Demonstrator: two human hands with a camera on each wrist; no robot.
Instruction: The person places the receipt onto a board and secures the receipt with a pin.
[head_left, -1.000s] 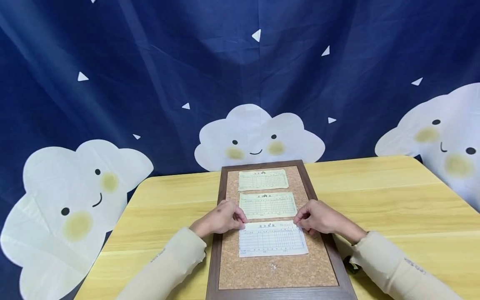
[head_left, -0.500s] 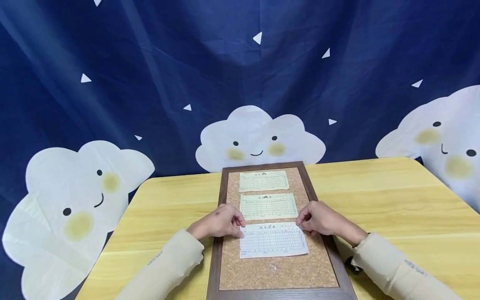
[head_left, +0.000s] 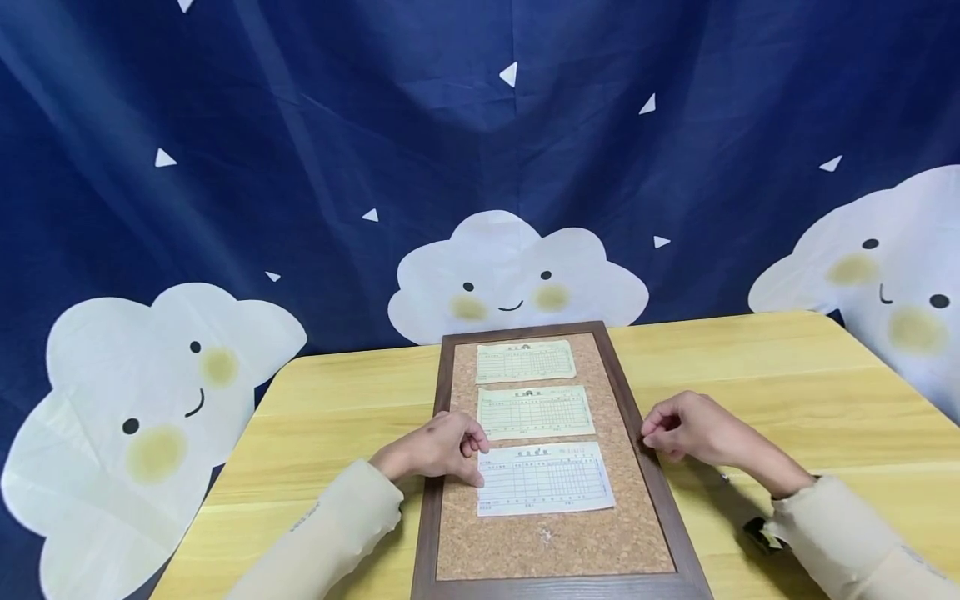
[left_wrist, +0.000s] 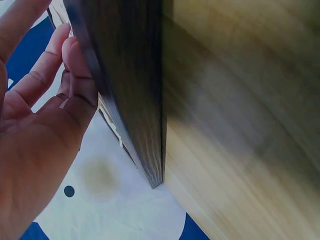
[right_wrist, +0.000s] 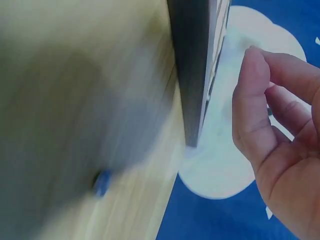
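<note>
Three printed form slips lie in a column on a framed cork board (head_left: 487,550). The nearest slip (head_left: 543,483) is white with blue lines; the middle slip (head_left: 534,412) and the far slip (head_left: 525,362) are pale green. My left hand (head_left: 442,444) reaches over the board's left frame, fingertips at the white slip's left edge, thumb and index finger apart. My right hand (head_left: 693,429) is above the board's right frame. Its thumb and index fingertips meet, with nothing visible between them in the right wrist view, where the dark frame (right_wrist: 192,75) stands beside the hand.
A small blue object (right_wrist: 102,183) lies on the wooden table (head_left: 787,400), right of the board. Behind the table hangs a dark blue curtain (head_left: 337,125) printed with smiling clouds. The board reaches close to the table's far edge.
My right hand has left the white slip's top right corner and moved right, over the frame. My left thumb has slid a little down the slip's left edge, apart from the index finger.
</note>
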